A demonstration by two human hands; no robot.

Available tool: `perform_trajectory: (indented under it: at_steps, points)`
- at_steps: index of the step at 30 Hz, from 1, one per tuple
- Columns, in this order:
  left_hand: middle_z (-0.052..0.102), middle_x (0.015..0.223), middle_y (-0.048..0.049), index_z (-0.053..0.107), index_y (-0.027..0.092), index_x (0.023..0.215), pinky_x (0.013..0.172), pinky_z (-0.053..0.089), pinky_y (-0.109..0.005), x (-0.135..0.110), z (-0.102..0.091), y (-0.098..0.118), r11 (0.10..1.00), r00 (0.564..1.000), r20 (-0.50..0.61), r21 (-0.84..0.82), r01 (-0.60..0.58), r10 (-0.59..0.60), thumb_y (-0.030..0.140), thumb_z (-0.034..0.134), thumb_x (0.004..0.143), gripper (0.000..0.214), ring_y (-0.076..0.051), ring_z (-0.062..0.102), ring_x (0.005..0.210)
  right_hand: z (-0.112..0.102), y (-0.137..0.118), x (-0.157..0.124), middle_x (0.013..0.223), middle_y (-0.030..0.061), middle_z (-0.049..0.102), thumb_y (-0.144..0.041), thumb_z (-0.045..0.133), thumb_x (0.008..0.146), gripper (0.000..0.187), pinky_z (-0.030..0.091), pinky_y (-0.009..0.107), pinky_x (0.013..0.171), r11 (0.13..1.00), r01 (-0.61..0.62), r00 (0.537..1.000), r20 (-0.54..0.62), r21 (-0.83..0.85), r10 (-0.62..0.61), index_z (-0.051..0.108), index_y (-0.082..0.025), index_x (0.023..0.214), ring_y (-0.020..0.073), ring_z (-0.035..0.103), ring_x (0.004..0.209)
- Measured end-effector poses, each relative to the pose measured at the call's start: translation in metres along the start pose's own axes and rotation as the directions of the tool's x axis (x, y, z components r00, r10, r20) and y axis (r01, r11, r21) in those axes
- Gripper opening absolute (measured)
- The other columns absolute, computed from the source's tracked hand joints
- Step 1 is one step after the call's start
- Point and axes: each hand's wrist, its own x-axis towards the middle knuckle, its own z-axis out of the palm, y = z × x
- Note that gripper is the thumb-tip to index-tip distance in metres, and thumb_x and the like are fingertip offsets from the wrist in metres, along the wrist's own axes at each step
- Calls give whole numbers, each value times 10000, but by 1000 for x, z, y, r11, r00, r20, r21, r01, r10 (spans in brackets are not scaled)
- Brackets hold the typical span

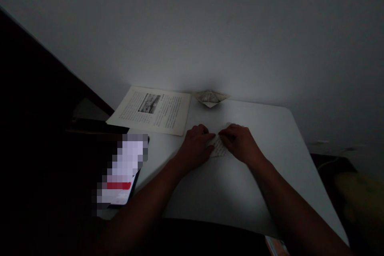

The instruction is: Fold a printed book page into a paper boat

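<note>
A small piece of printed paper [219, 149], apparently folded, lies on the white table between my hands. My left hand [196, 144] presses on its left side, index finger and thumb touching the sheet and the other fingers curled. On the right, my right hand [239, 141] pinches the paper near its upper edge, fingers closed and partly covering it. Both hands hide much of its outline, so its exact shape cannot be made out. Beyond them, a folded paper boat [210, 99] made of printed paper sits by the wall.
Flat printed pages [171, 114] with a picture lie at the table's back left. A lit phone [123, 176], its screen blurred out, rests along the left edge beside my left forearm. The white table [270, 128] meets a grey wall [210, 28]. The room is dim.
</note>
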Motion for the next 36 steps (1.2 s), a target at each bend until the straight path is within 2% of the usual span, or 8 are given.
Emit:
perform_trajectory:
  at_steps: [3, 8, 12, 15, 19, 23, 30, 36]
  points:
    - [533, 1091, -70, 592, 230, 1156, 909, 405, -401, -1, 1, 2, 1000, 999, -33, 28, 4, -3, 218, 600, 776, 381, -225, 484, 1017, -7, 2, -3, 796, 33, 654, -225, 573, 787, 124, 377, 357, 761, 999, 40, 999, 29, -26, -39, 687, -212, 834, 187, 586, 792]
    - [517, 1131, -96, 548, 151, 1143, 918, 392, -399, -3, 5, 8, 993, 996, -89, 111, 25, -15, 212, 564, 777, 372, -240, 457, 1047, -12, 3, -14, 655, -3, 610, -219, 593, 754, 90, 354, 330, 725, 998, 55, 997, 59, 3, -55, 654, -200, 691, 150, 549, 668]
    - [520, 1097, -111, 532, 124, 1117, 896, 394, -399, -4, 10, 16, 979, 995, -99, 203, 18, 2, 196, 526, 780, 345, -250, 452, 1021, -12, -1, -22, 642, -10, 613, -223, 597, 749, 94, 338, 335, 742, 997, 79, 992, 96, 19, -81, 654, -202, 677, 148, 545, 667]
    - [525, 1061, -115, 531, 124, 1087, 856, 399, -406, -4, 14, 21, 962, 993, -121, 269, 46, -14, 220, 463, 841, 273, -257, 460, 979, -12, -4, -24, 652, -11, 627, -230, 606, 740, 90, 329, 348, 764, 997, 82, 992, 98, 5, -82, 664, -212, 673, 155, 555, 687]
    - [535, 1020, -120, 531, 127, 1033, 796, 403, -408, -4, 19, 25, 929, 988, -145, 357, 92, -42, 208, 356, 907, 230, -264, 467, 928, -10, -3, -23, 657, -19, 646, -279, 628, 733, 93, 355, 352, 758, 999, 38, 995, 92, 9, -39, 677, -234, 668, 160, 567, 684]
    - [535, 973, -136, 532, 112, 957, 774, 403, -416, -4, 24, 25, 904, 984, -158, 405, 139, -81, 215, 375, 905, 195, -278, 469, 921, -8, -2, -20, 686, -9, 675, -298, 645, 730, 80, 402, 331, 707, 998, -47, 995, 86, 45, 43, 695, -247, 695, 163, 590, 672]
    - [532, 950, -125, 529, 121, 901, 767, 406, -405, -3, 25, 24, 898, 992, -116, 430, 90, -44, 157, 398, 876, 138, -275, 473, 902, -2, -7, -11, 743, 4, 708, -268, 654, 735, 64, 428, 330, 701, 994, -90, 995, 49, 59, 88, 711, -247, 717, 167, 623, 687]
    - [526, 929, -119, 520, 129, 890, 765, 407, -400, -2, 24, 23, 911, 995, -90, 406, 76, -43, 108, 402, 851, 126, -269, 472, 892, 6, -11, 4, 790, 18, 717, -283, 639, 751, 87, 415, 371, 755, 995, -97, 995, 13, -12, 97, 715, -240, 746, 194, 628, 751]
